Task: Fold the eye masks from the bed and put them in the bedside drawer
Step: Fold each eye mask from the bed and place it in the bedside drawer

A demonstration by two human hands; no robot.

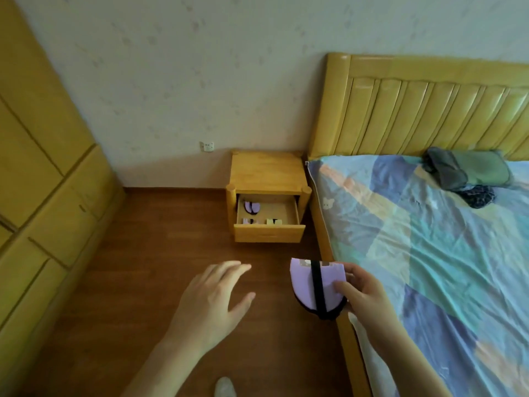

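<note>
The right hand's grip is pinched on a folded lilac eye mask, thumb on its face beside the black strap, and the mask is held in the air over the floor just beside the bed. The left hand is spread open and empty. The bedside drawer is pulled out well ahead, with another lilac mask already laid inside. With so light a pinch, the fold could spring open or the mask could slip on the way.

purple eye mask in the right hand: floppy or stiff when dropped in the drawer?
Probably soft: the purple eye mask sits folded in half under a light pinch of the right hand. Its black strap may snag. Likely light, and flat enough not to roll.
</note>
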